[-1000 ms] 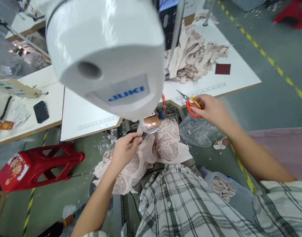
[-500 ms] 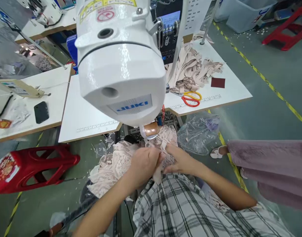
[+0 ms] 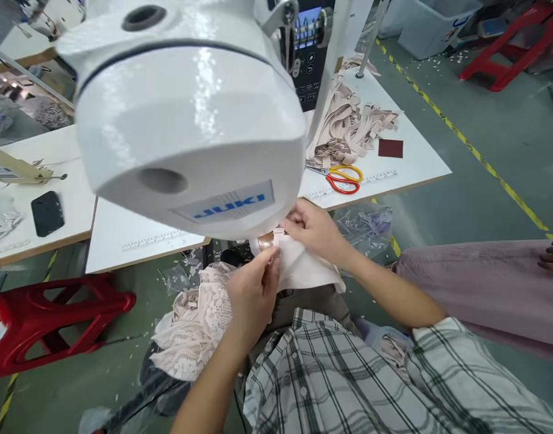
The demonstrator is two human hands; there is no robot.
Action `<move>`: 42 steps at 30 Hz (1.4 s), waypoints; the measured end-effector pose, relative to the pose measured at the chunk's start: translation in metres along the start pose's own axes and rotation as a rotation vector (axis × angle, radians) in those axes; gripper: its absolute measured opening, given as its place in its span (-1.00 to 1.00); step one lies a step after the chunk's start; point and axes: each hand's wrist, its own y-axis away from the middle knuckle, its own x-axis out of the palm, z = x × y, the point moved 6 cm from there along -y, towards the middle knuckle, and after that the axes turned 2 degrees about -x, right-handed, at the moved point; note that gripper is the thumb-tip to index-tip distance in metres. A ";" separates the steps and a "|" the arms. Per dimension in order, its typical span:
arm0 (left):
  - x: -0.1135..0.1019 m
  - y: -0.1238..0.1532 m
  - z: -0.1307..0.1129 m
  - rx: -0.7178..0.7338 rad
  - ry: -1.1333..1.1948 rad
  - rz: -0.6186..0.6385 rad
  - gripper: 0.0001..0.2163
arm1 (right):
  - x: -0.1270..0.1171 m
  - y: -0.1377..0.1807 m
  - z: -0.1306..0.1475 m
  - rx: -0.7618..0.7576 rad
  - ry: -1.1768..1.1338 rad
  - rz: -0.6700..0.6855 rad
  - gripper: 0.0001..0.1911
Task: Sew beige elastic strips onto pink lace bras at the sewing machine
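Pale pink smooth fabric piece (image 3: 306, 272) sits just below the front of the big glossy white sewing machine head (image 3: 190, 120). The left hand (image 3: 253, 290) pinches the cloth's near edge, thumb and fingers closed on it. The right hand (image 3: 313, 230) grips its upper edge right under the machine head, fingers closed too. Below and left of the machine head, a heap of pale pink lace pieces (image 3: 193, 322) lies beside the left forearm. To the machine head's right, red-and-yellow-handled scissors (image 3: 345, 179) rest on the white table (image 3: 416, 163), just beside a pile of beige fabric strips (image 3: 349, 123).
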 end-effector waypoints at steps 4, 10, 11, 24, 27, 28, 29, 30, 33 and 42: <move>-0.001 -0.008 -0.001 0.166 -0.164 -0.028 -0.71 | 0.003 -0.024 0.001 -0.052 0.060 0.079 -0.84; -0.008 -0.019 -0.012 0.322 -0.339 -0.142 -0.73 | 0.007 -0.043 0.003 -0.098 0.124 0.113 -0.90; -0.009 -0.020 -0.013 0.335 -0.354 -0.145 -0.72 | 0.007 -0.044 0.003 -0.095 0.134 0.113 -0.91; -0.009 -0.022 -0.018 0.405 -0.425 -0.183 -0.69 | 0.008 -0.047 -0.002 -0.097 0.099 0.087 -0.92; -0.007 -0.022 -0.019 0.406 -0.436 -0.193 -0.70 | 0.007 -0.046 -0.002 -0.067 0.080 0.107 -0.90; -0.006 -0.022 -0.019 0.407 -0.437 -0.195 -0.70 | 0.006 -0.046 -0.002 -0.056 0.071 0.113 -0.89; -0.006 -0.022 -0.019 0.409 -0.437 -0.198 -0.71 | 0.006 -0.046 -0.002 -0.048 0.061 0.118 -0.89; -0.005 -0.022 -0.019 0.411 -0.437 -0.201 -0.71 | 0.005 -0.045 -0.001 -0.046 0.054 0.121 -0.88; -0.004 -0.021 -0.019 0.409 -0.420 -0.198 -0.71 | 0.004 -0.045 -0.001 -0.050 0.044 0.128 -0.88; -0.001 -0.017 -0.022 0.394 -0.446 -0.206 -0.73 | 0.004 -0.043 -0.009 -0.046 0.049 0.080 -0.86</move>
